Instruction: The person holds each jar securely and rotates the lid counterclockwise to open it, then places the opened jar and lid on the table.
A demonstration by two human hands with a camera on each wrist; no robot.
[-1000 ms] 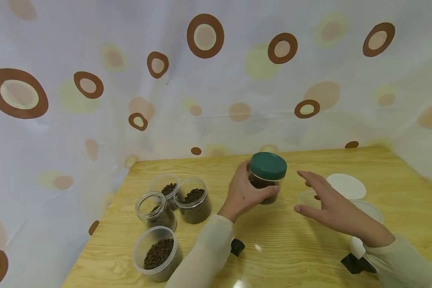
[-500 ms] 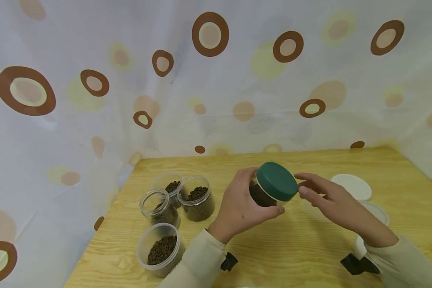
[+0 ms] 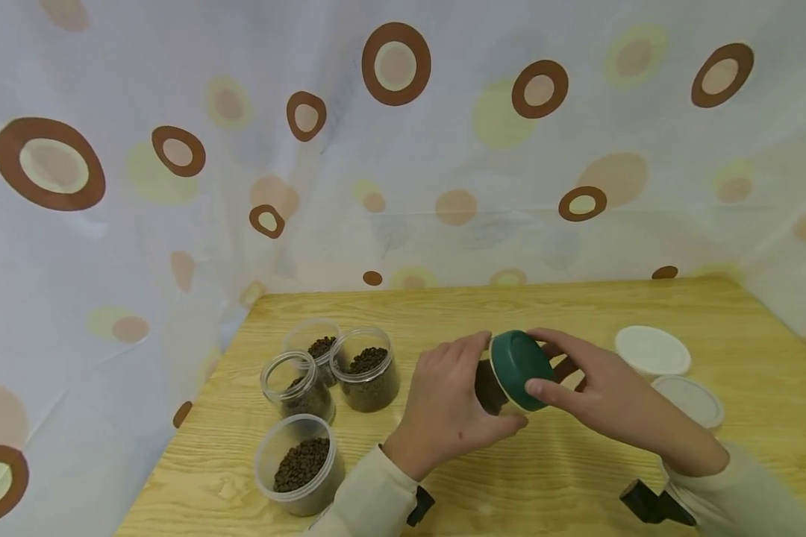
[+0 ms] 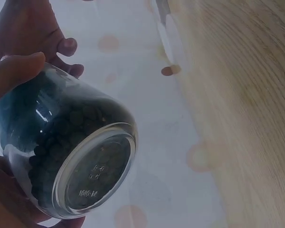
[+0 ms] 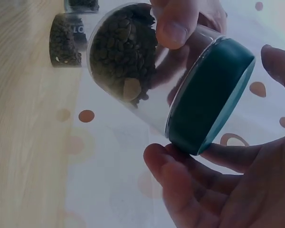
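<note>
My left hand (image 3: 443, 406) grips a clear jar (image 5: 121, 52) round its body, above the table. Dark brown bean-like pieces lie inside it. A green lid (image 3: 520, 365) sits on the jar's mouth, and the jar is tipped so that the lid faces right. At the lid is my right hand (image 3: 604, 388), its fingers bent round the far edge and its thumb at the near side. In the right wrist view those fingertips (image 5: 156, 156) touch the lid's rim. The left wrist view shows the jar's base (image 4: 95, 175) with raised marks.
On the left stand several clear open containers of dark pieces, among them a jar (image 3: 366, 373) and a wide tub (image 3: 302, 470). A white lid (image 3: 653, 350) and a translucent lid (image 3: 688, 401) lie at the right of the wooden table (image 3: 483, 492). A patterned curtain (image 3: 457, 149) hangs behind.
My left hand has tilted the jar from upright toward the right and lowered it slightly. My right hand has come in from the right and taken hold of the green lid.
</note>
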